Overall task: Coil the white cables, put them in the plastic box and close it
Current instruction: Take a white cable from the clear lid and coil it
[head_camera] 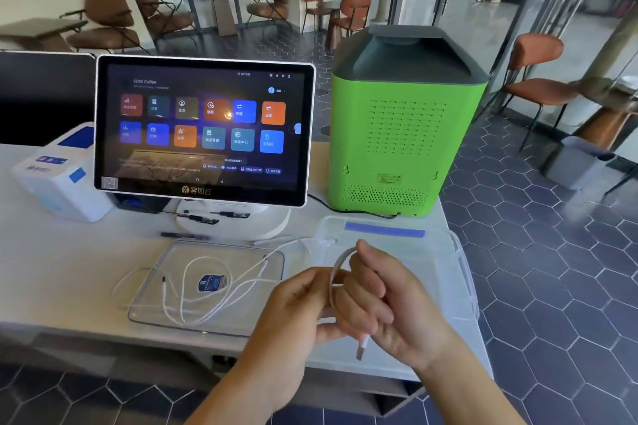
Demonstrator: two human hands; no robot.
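Right, left to right:

Loose cables (193,286): white leads sprawl in slack loops over the clear lid (207,286), a few runs spilling past its left edge onto the counter (51,279). Not coiled yet. One run climbs right toward your hands, so I'd judge it's the tail of the cable you're working.

Lid: lies flat beside the box, blue sticker in the middle. Parked there to keep the box mouth free; cables on top mean you clear them before you can lift it.

Left hand (297,304): closed lightly, fingertips pinched at the left side of the loop. Reads as the feeding and steadying hand. Exact contact point is hidden behind the right hand.

Right hand (376,297): fingers curled, gripping the cable loop (336,272), which arcs over the fingers like a former. The plug end (361,347) hangs free below the palm, so the wrap starts from that end.

Plastic box (459,272): clear, open, directly behind and right of your hands, blue tape strip on its far wall. Looks empty as far as I can tell through the hands. Close placement makes the drop-in short.

Progress: early, first coil barely begun.

Risk: dragging the tail may tangle the slack loops on the lid.
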